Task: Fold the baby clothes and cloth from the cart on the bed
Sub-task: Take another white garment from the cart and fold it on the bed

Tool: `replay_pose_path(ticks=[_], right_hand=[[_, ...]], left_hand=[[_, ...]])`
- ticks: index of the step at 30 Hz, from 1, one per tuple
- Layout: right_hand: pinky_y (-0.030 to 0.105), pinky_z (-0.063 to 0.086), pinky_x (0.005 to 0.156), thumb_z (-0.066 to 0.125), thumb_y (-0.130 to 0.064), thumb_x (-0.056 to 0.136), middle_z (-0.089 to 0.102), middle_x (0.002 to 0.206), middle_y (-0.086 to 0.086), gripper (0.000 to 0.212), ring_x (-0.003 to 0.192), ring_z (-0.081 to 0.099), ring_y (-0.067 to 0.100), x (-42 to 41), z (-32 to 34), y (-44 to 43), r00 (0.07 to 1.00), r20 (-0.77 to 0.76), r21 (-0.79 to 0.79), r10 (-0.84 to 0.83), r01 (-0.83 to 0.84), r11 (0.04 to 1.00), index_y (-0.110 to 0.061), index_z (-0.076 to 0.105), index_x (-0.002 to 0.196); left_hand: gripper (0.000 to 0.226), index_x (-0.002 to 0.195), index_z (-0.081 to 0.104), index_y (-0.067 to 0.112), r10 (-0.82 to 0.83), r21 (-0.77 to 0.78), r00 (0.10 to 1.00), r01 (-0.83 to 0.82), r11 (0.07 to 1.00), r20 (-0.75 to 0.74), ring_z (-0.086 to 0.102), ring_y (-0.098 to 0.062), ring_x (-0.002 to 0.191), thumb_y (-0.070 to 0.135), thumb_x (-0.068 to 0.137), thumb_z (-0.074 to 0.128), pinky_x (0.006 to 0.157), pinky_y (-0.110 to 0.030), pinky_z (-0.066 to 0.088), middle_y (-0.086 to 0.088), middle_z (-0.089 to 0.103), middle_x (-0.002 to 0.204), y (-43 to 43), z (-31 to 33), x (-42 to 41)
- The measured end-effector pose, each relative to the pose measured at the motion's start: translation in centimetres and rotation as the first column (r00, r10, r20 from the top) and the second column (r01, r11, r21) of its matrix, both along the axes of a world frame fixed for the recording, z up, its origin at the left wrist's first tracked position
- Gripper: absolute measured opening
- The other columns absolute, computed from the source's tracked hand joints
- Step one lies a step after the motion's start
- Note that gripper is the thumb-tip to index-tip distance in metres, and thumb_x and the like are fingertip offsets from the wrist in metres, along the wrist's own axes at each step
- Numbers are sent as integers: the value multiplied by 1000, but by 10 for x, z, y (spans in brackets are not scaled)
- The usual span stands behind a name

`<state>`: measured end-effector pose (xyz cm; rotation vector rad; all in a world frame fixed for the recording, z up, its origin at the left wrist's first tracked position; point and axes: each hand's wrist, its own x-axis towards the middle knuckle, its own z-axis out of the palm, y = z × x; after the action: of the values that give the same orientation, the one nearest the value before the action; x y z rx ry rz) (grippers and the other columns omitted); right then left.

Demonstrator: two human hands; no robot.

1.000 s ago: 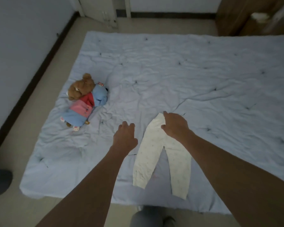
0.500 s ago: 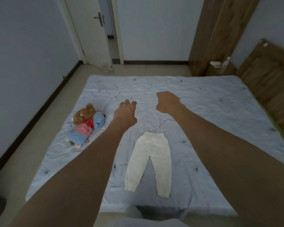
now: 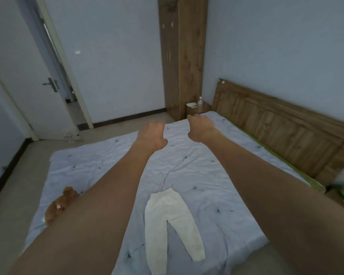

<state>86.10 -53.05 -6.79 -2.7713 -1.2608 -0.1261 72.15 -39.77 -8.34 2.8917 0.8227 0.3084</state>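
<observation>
Baby pants (image 3: 173,225) at lower centre could slide off the bed (image 3: 207,175) unheld: left hand (image 3: 151,135) and right hand (image 3: 202,129) hover, fingers seemingly loose, empty.

This is a bedroom in a home. A wide bed (image 3: 207,175) covered in pale blue fills the middle, with a panelled wooden headboard (image 3: 276,124) along its right side and a tall wooden wardrobe (image 3: 183,56) in the far corner. A white door (image 3: 38,96) stands ajar at far left, and a plush toy (image 3: 58,205) lies on the bed's near left.
</observation>
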Motion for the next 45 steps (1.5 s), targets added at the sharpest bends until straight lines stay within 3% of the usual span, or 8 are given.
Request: replay_pose_path(ticks=[6, 12, 18, 26, 30, 36, 42, 45], right_hand=[[44, 48, 105, 60, -19, 97, 59, 141, 13, 53, 133, 55, 36, -41, 26, -36, 976, 30, 91, -217, 214, 973, -14, 50, 149], [44, 51, 101, 59, -17, 96, 59, 144, 14, 56, 134, 55, 36, -99, 27, -102, 892, -89, 139, -444, 452, 881, -17, 50, 151], [42, 51, 100, 58, -14, 92, 64, 139, 13, 51, 132, 58, 36, -158, 34, -197, 786, -36, 132, -617, 616, 777, -17, 56, 143], [44, 50, 100, 56, -14, 92, 63, 138, 13, 50, 132, 57, 37, -220, 62, -286, 679, -1, 192, -734, 720, 667, -15, 56, 142], [45, 52, 91, 59, -13, 92, 62, 130, 11, 42, 125, 59, 36, -258, 69, -332, 623, 33, 209, -781, 760, 615, -15, 57, 133], [41, 44, 78, 55, -7, 94, 60, 125, 12, 30, 120, 58, 36, -322, 67, -409, 536, 50, 186, -843, 824, 535, -11, 56, 124], [41, 43, 77, 62, -9, 91, 63, 121, 12, 33, 116, 60, 38, -398, 48, -472, 450, 20, 196, -893, 874, 445, -12, 56, 123], [40, 39, 77, 63, -20, 91, 62, 121, 9, 33, 118, 59, 37, -438, 34, -506, 388, -4, 228, -922, 898, 377, -15, 56, 123]], left_hand=[[76, 159, 42, 13, -218, 46, 976, 218, 975, 3, 49, -41, 132, 31, 92, 74, 109, -50, 48, -19, 52, 141, -7, 23, -7], [86, 166, 34, 23, -417, -4, 908, 417, 909, -34, 47, -39, 142, 40, 91, 74, 112, -52, 49, -17, 47, 155, -41, 18, -25], [91, 169, 27, 25, -604, -58, 796, 605, 794, 33, 41, -32, 152, 38, 93, 75, 119, -49, 44, -9, 42, 167, -123, 22, -36], [92, 168, 29, 24, -747, 12, 662, 748, 664, 70, 40, -32, 154, 38, 90, 76, 121, -46, 42, -11, 40, 168, -210, 41, -67], [93, 168, 30, 25, -782, 13, 614, 786, 619, 105, 43, -32, 152, 42, 90, 78, 119, -47, 44, -10, 45, 165, -258, 60, -86], [97, 171, 16, 29, -853, -74, 510, 860, 505, 108, 26, -33, 160, 33, 95, 76, 124, -49, 36, -15, 28, 172, -341, 63, -146], [94, 170, 19, 24, -904, 49, 427, 903, 427, 6, 46, -38, 144, 40, 94, 72, 110, -51, 49, -16, 46, 156, -404, 46, -207], [92, 169, 22, 23, -929, 65, 370, 927, 368, -23, 49, -40, 140, 43, 93, 71, 107, -54, 51, -17, 48, 152, -436, 43, -235]])
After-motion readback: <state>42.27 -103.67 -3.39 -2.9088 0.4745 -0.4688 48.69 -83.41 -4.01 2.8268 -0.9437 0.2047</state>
